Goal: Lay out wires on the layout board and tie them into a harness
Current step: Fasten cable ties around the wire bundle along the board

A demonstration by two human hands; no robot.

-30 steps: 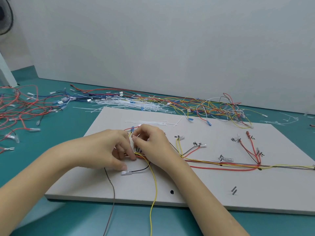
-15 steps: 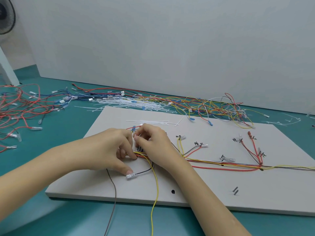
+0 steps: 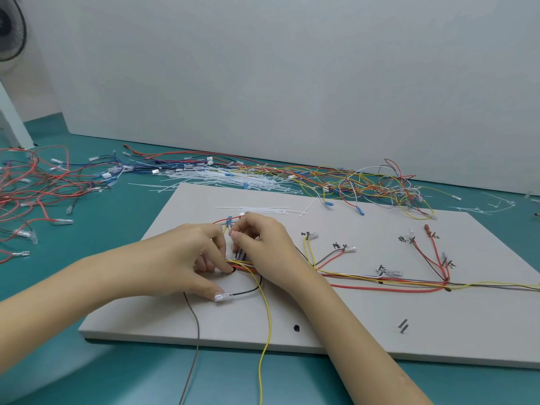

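A: Start with the big piece. How will the board [image 3: 365,325] handle?

B: It's a flat white slab lying on the teal surface [image 3: 102,372]. I'd judge it stiff and light; it needs no holding, only a steady press now and then.

A: And the wires?

B: The laid wire bundle [image 3: 388,283] runs along the board from the right edge to the hands. Thin, limp, very light, so it should bend wherever it's pushed and spring a little. Best taken where several strands run together, not by 1 loose end.

A: What are the hands doing?

B: The left hand [image 3: 187,258] has its fingers curled down on the bundle's left end, pinching the strands, with the thumb beside a clear connector [image 3: 223,296]. The right hand [image 3: 263,247] is curled with thumb and forefinger pinched together; it may be a white cable tie [image 3: 233,247] in there, but the view is too cramped to be sure.

A: Smaller bits?

B: Spare cable ties [image 3: 254,210] lie just beyond the hands. Slick, narrow plastic, easy to fumble; grip one near its head. A loose yellow wire [image 3: 267,323] trails off the near edge.
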